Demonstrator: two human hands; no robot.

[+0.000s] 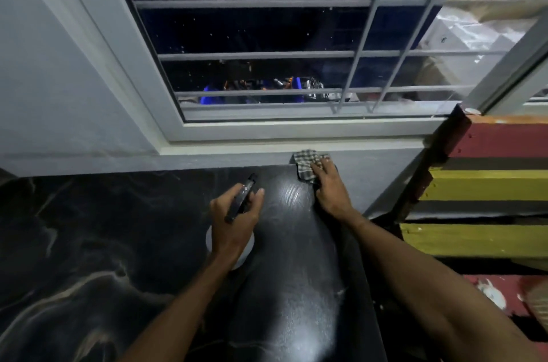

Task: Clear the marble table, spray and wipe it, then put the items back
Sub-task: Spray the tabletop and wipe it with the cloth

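Cloth (307,165) under right hand (327,187) on table (292,278); left hand (234,223) grips spray bottle (245,192).

Your marble table (89,243): black with pale tan veining. Your cloth (305,166): checked, dark lines on off-white. Your spray bottle (244,192): black head, whitish body. Beside you, planks (489,186) striped red and yellow; window frame (296,127) white.
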